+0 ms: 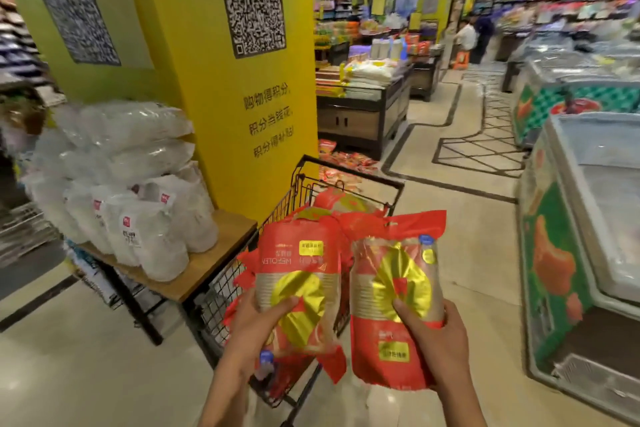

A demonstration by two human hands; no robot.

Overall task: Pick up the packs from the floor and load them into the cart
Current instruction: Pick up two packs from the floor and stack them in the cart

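Open aisle floor (450,236), hands (256,326) gripping packs (298,281)

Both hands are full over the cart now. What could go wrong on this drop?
1. The cart already holds a heap of red packs, so two more dropped on top may slide off onto the floor.
2. The right hand grips its pack beyond the cart's right edge; released there, it would likely miss the basket.
3. The left hand pinches its pack at the lower end only; the glossy wrapper might slip.
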